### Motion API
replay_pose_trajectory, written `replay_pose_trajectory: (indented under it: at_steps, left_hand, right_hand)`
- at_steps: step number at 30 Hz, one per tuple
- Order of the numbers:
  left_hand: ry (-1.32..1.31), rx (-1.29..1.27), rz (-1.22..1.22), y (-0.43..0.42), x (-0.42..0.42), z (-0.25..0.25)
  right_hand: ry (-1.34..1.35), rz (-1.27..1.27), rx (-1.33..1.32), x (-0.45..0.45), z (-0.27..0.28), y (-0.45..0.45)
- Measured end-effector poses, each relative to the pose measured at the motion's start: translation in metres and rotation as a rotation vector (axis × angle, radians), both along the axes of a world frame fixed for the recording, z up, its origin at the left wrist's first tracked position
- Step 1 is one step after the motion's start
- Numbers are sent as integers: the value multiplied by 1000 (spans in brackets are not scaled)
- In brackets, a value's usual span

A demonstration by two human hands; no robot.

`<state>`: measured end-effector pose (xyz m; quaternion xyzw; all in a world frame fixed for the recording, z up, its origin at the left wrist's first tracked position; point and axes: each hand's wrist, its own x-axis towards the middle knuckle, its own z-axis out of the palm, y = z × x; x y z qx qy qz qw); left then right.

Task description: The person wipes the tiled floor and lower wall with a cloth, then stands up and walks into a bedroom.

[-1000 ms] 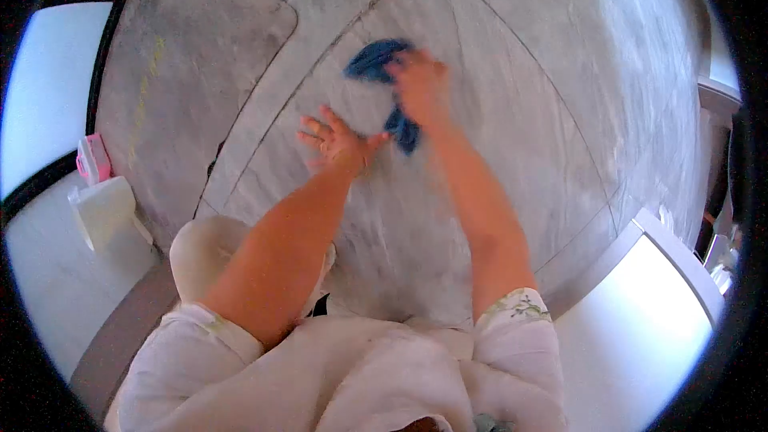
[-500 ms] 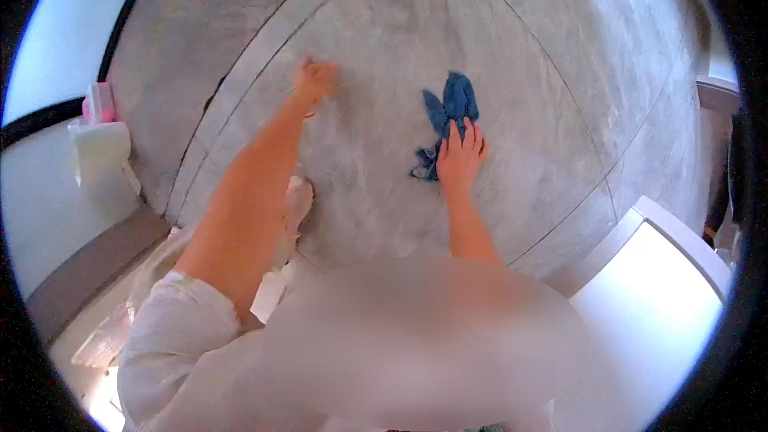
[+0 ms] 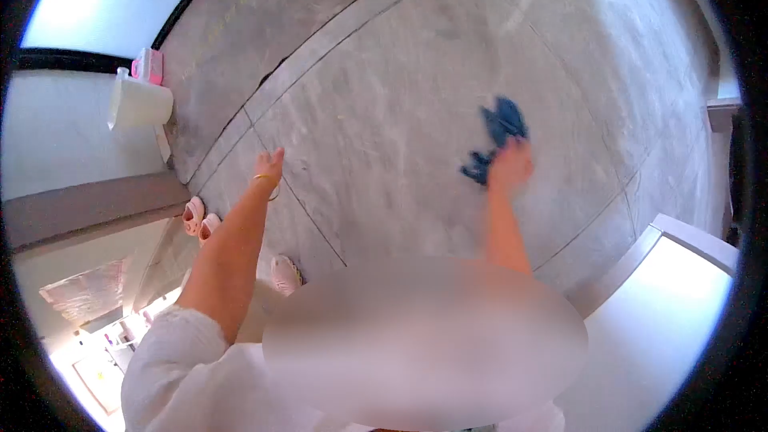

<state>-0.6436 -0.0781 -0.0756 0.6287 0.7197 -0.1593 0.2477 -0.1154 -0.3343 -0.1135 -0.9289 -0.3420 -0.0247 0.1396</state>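
Note:
A crumpled dark blue cloth lies on the grey floor, right of the middle of the view. My right hand is on its lower part, fingers wrapped into the fabric and somewhat blurred. Off to the left, my left hand is over the floor, away from the cloth, with a yellow band at the wrist. Its fingers look curled, but they are too small and unclear to tell whether they hold anything.
A whitish jug and a pink-and-white container stand at the left wall. Pink clogs sit below them, and a pink shoe is near my left forearm. A white panel juts in at lower right.
The blue cloth and my right hand on it have moved right in view. My left hand has shifted lower and left. The view has turned, bringing the pink clogs into sight.

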Motion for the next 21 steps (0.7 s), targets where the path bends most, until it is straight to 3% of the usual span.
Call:
replay_pose_trajectory:
  at_steps: [1, 3, 4, 6, 8, 10, 11, 12, 13, 17, 18, 20, 21]
  left_hand:
    - [75, -49, -70, 12, -40, -56]
    - [155, -28, -24, 5, -62, -93]
    - [182, 27, 104, -4, -44, -72]
    - [208, 88, 225, -12, -16, -27]
    - [205, 101, 248, -29, 2, 1]
    - [281, -47, 297, -27, 19, 20]
    - [306, -115, 317, -27, 25, 20]
    - [289, -107, 336, -33, 23, 14]
    - [265, -108, 345, -16, 8, 6]
    - [204, -150, 355, -13, 0, 3]
    - [193, -152, 362, -14, -1, 4]
    - [168, -153, 370, -15, -1, 3]
    - [146, -131, 375, -16, 0, 3]
  right_hand:
    - [-22, -118, 11, -1, 30, -19]
    - [-122, -468, 45, 23, 1, -90]
    - [-45, -624, -59, 26, 21, -110]
    - [-107, -616, -225, 68, -1, -160]
    - [-273, -118, -824, 155, -44, -185]
    - [-318, -124, -369, 176, -56, -108]
    - [-107, -208, -118, 155, -30, -37]
    - [102, -222, -105, 116, 11, 35]
    - [-92, -67, -125, 140, -31, 81]
    - [-122, 182, -287, 6, -6, 279]
    - [-318, 375, -72, -19, -32, 306]
    - [-146, 528, -146, -132, 13, 345]
    - [-124, 661, -4, -173, 10, 352]
